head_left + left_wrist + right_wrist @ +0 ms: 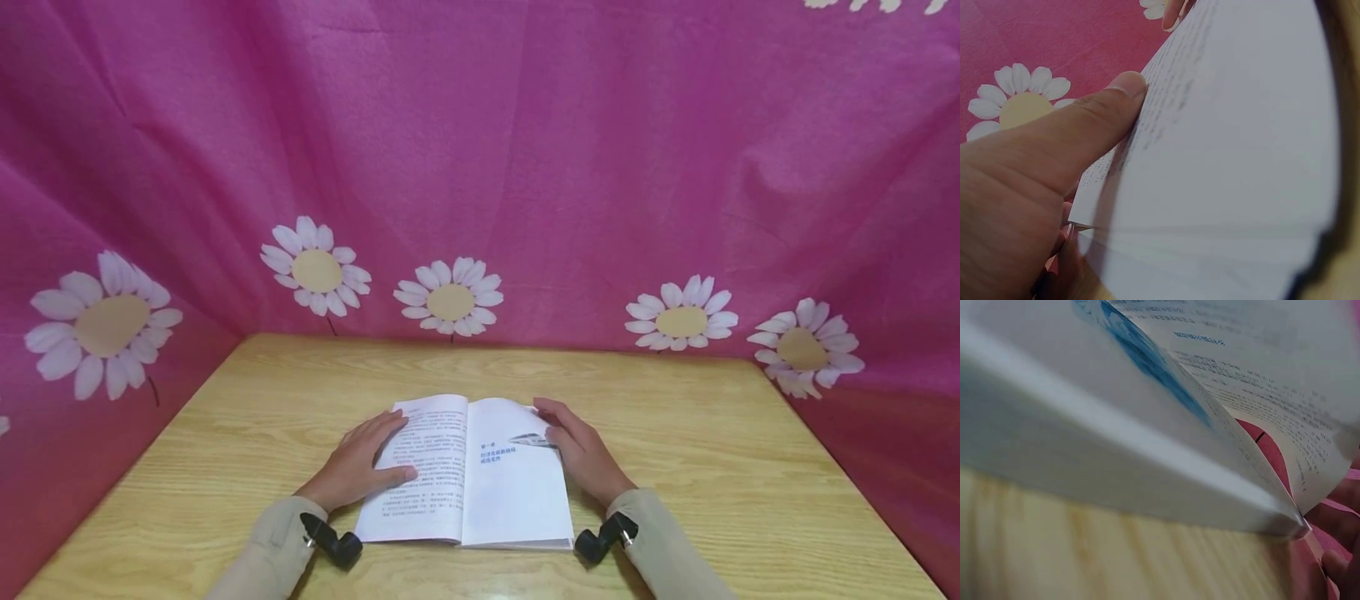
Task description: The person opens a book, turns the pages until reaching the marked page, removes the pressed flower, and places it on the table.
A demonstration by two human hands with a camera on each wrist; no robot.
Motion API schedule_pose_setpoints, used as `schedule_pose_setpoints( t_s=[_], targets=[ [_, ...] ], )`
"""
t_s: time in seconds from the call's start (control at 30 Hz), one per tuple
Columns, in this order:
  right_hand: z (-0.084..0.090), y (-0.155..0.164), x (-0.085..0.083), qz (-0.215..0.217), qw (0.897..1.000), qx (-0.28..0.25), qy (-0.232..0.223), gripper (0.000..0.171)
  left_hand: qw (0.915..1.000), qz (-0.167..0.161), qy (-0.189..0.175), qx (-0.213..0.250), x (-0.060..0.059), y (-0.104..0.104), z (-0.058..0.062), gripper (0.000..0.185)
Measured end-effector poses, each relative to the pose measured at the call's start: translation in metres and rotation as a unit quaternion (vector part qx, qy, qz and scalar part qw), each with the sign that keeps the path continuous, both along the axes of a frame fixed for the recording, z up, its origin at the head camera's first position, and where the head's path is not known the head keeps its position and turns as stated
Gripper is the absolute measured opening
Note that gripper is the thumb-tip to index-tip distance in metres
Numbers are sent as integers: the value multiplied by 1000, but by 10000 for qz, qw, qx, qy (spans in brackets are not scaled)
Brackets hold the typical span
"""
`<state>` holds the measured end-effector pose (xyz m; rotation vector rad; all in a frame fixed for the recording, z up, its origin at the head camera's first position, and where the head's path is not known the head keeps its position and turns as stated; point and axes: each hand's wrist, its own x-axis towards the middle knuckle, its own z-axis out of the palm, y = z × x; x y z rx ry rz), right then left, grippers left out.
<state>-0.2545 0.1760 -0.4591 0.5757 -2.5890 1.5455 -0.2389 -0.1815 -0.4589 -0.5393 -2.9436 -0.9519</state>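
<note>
Against a book (517, 504), left hand (356, 467), thumb outstretched, right hand (583, 450) at opposite edge

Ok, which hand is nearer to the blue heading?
Right. The right hand is at the outer edge of the right page, right of the blue heading; the left hand is farther off, on the left page.

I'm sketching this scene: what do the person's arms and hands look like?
The left sleeve and right sleeve are long and beige. The left hand and right hand wear no gloves. A small black device with a rounded end sits at the left wrist, a similar one at the right; no cable shows.
</note>
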Motion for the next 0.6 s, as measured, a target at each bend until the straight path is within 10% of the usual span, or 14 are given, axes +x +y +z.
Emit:
schedule_pose_setpoints(
  t_s=[0.6],
  targets=[
    [3, 1, 2, 453, 9938, -959, -337, 64, 9999, 58, -92, -35, 0, 1, 0, 89]
  ],
)
